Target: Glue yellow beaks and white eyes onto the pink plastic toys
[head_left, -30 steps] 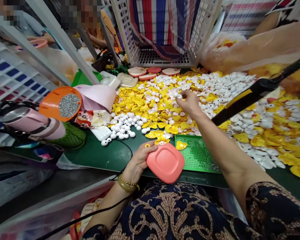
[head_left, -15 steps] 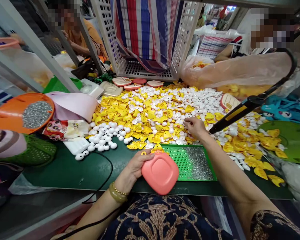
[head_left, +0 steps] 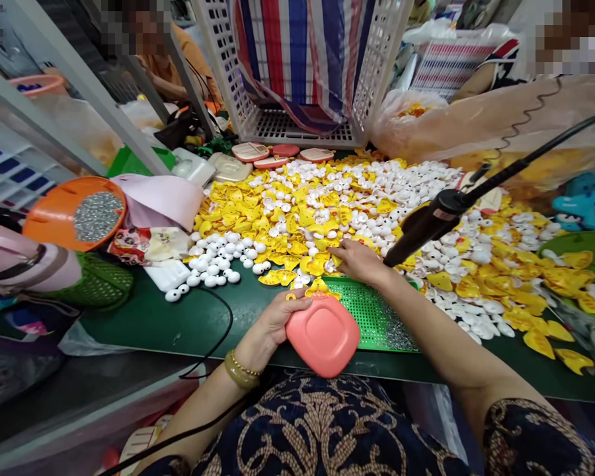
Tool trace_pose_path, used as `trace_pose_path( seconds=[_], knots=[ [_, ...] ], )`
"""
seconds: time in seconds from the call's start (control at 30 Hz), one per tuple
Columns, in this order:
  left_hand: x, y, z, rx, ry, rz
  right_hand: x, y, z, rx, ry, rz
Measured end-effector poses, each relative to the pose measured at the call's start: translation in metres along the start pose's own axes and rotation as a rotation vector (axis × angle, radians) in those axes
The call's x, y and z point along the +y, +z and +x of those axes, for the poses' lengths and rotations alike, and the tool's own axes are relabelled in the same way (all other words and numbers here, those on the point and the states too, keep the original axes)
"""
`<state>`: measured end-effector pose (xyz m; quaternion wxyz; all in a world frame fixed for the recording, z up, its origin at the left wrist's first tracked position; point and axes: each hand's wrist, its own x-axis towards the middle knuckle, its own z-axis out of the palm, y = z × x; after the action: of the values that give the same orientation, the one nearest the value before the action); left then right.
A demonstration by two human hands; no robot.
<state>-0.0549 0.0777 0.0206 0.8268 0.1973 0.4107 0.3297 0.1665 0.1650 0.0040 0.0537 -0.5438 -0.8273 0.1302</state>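
L hand (head_left: 277,317) grips pink case (head_left: 323,336) | R hand (head_left: 357,261) moved nearer, fingers on yellow pcs (head_left: 317,264)

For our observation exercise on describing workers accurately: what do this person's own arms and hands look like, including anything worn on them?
Both arms are bare from the wrist up to short sleeves of dark navy cloth printed with a tan scrolling pattern. The left hand has a bracelet at the wrist: a thick olive-gold bangle beside a thin gold beaded chain. The right hand shows no ring, watch or glove.

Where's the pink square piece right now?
The pink square piece is low in the middle of the head view, held in the left hand at the table's near edge, just left of the green tray.
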Motion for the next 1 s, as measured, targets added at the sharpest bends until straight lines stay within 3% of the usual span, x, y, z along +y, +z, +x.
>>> trace_pose_path(
  seconds=[0.13,0.23,0.37,0.53,0.63,0.73,0.87,1.0],
  knots=[
    [-0.002,-0.001,-0.002,0.003,0.003,-0.001,-0.001,-0.006,0.009,-0.059,0.083,-0.015],
    [-0.004,-0.004,-0.004,-0.001,0.015,-0.026,0.003,-0.013,-0.002,0.022,0.125,0.044],
    [-0.005,-0.016,-0.005,-0.021,0.013,-0.021,0.004,-0.008,-0.048,0.224,0.095,0.186],
    [-0.003,-0.024,-0.008,0.020,-0.022,-0.002,0.002,0.025,-0.109,0.080,-0.074,0.138],
    [-0.003,-0.020,-0.011,0.040,-0.037,-0.027,0.007,0.032,-0.129,0.068,-0.083,0.134],
    [-0.007,-0.015,-0.013,0.036,-0.041,-0.043,0.001,0.028,-0.135,0.063,0.079,0.187],
    [-0.011,-0.011,-0.012,0.033,-0.032,-0.017,-0.033,0.033,-0.120,0.086,0.394,0.123],
    [-0.010,-0.010,-0.014,-0.023,0.029,0.027,-0.052,0.044,-0.104,0.044,0.441,0.020]
  ],
)
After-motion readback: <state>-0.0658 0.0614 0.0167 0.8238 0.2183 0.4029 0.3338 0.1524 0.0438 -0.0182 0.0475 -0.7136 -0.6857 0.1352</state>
